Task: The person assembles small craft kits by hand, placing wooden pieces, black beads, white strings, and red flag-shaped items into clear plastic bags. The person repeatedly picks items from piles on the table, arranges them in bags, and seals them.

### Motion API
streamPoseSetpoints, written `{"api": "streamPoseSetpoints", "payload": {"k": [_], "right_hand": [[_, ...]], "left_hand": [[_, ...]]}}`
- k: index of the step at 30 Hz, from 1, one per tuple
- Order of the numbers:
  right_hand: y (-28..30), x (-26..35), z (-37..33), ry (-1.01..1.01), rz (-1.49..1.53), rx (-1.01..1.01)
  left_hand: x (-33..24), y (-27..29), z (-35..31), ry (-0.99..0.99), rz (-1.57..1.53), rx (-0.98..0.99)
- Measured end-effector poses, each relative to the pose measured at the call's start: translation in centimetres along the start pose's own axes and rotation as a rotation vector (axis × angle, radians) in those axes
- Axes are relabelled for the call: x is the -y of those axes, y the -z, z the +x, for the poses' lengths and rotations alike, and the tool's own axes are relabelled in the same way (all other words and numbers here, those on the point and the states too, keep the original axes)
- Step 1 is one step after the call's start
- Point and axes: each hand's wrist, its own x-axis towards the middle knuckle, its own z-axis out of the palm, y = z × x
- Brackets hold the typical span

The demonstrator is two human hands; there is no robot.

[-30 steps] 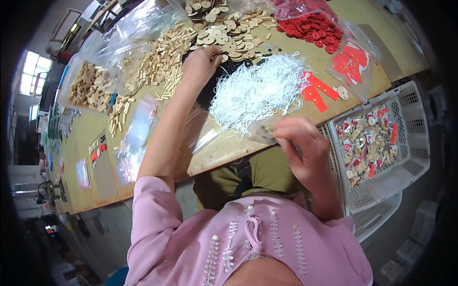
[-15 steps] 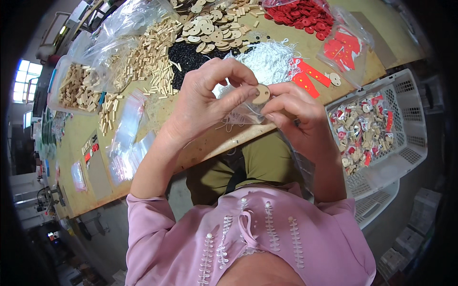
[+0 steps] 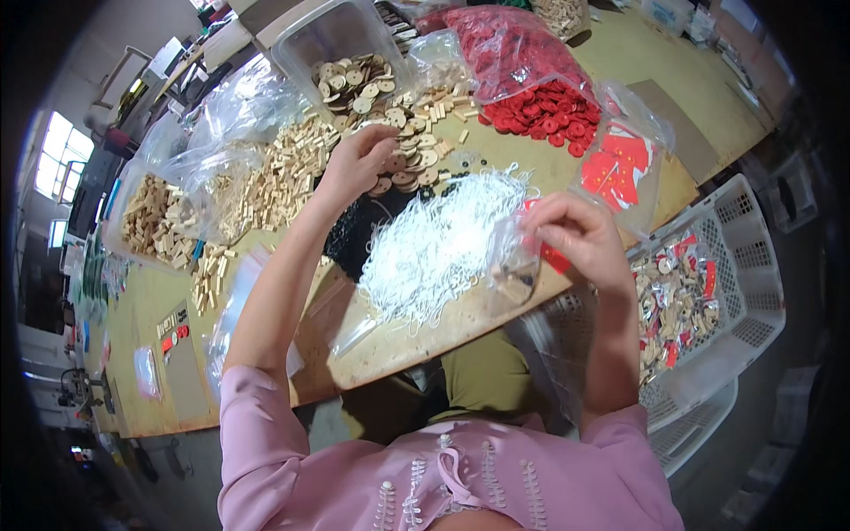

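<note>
My left hand [image 3: 361, 161] reaches to the far pile of round wooden discs [image 3: 414, 157], its bent fingertips among them. Its fingers are closed together, and what they grip, if anything, cannot be made out. On the right, my right hand [image 3: 580, 237] pinches the top of a small clear plastic bag [image 3: 510, 276] over the table's front edge. A few small wooden and dark pieces show low in the bag. Between my hands lies a heap of white cords [image 3: 434, 243], with small black pieces [image 3: 352, 239] along its left side, partly under my left forearm.
Loose wooden blocks [image 3: 297, 164] spread at the left, beside a tub of blocks [image 3: 155, 212]. Behind the discs stands a clear bin [image 3: 305, 49]. Red discs [image 3: 549, 115] spill from a bag at the back. A white basket [image 3: 753, 292] of filled bags stands at right.
My left hand has left my right hand and moved away to the disc pile. My right hand has shifted right and lower with the bag. The disc formerly between my hands no longer shows there.
</note>
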Motion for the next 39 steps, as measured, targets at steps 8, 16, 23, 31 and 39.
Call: {"api": "streamPoseSetpoints", "payload": {"k": [8,16,23,31,39], "right_hand": [[2.4,-6.6,3.2,-0.076,0.045,-0.03],[2.9,-6.6,2.7,-0.08,-0.212,0.008],[2.7,-6.5,2.6,-0.159,-0.362,-0.034],[2.7,-7.3,3.1,-0.094,-0.279,-0.069],[3.3,-8.7,3.2,-0.161,-0.082,-0.049]], "left_hand": [[1.6,-2.9,18.6,-0.47,0.484,-0.197],[3.7,-7.2,33.3,0.22,0.645,-0.346],[5.9,-5.7,32.3,0.092,0.337,-0.174],[-3.9,-4.3,19.6,-0.032,-0.245,-0.126],[-7.4,-2.9,13.8,-0.36,0.045,-0.24]]}}
